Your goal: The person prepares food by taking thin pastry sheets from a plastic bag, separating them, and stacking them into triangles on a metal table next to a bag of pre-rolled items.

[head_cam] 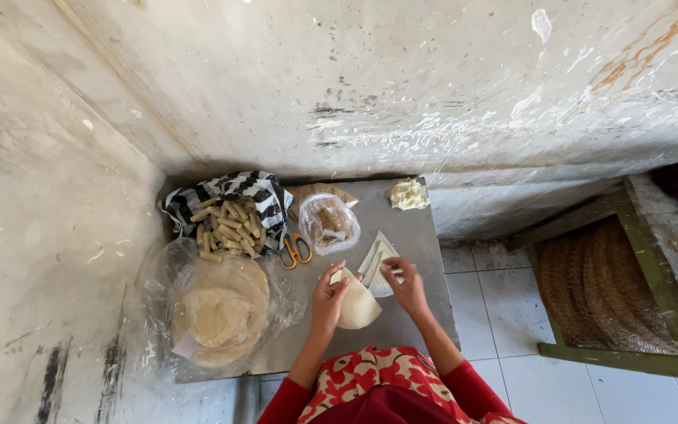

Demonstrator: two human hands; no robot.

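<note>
A small grey table [421, 235] is standing in the middle of the frame. Lying on it: at lower left a clear plastic bag of round wrappers [217, 314]; at upper left a striped bag of rolled pieces [229, 221]; orange-handled scissors [296, 250] and a small clear bag [329, 224] at centre; a pale lump [408, 194] at the upper right corner; folded wrapper pieces [376, 255] right of centre.

A black-and-white striped bag [233, 191], open and filled with pale rolls, is set at the far left of the grey table [421, 243]. A small clear bag [328, 224] is placed to its right. A large clear plastic bag [217, 310] holding round flat wrappers is spread at the near left.
</note>
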